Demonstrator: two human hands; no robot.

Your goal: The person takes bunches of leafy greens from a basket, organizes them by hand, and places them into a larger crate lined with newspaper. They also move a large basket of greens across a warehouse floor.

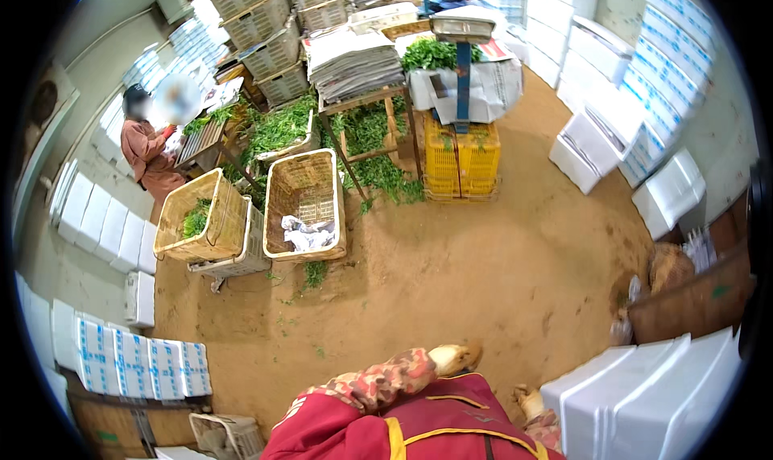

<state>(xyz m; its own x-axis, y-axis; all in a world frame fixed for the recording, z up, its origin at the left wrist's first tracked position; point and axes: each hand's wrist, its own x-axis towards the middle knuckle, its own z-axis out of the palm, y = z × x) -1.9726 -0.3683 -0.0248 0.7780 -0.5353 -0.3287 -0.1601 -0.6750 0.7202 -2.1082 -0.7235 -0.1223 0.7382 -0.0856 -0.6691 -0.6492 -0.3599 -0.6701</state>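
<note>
My left hand (pixel 452 358), in a pale glove, reaches out from a camouflage sleeve across the front of my red apron (pixel 451 418). Its fingertips blur into the brown floor, and nothing held shows in it. Low on the right, my right hand (pixel 529 402) is close beside a row of white foam boxes (pixel 636 396). Whether it touches them I cannot tell, since its fingers are small and unclear.
Ahead are an upright cream crate (pixel 338 210) with white cloth inside, a tilted crate (pixel 173 226) with greens, and yellow crates (pixel 460 158) under a scale (pixel 463 82). A paper stack (pixel 354 66) lies on a table. Foam boxes (pixel 668 49) line the walls. A person (pixel 149 150) works far left.
</note>
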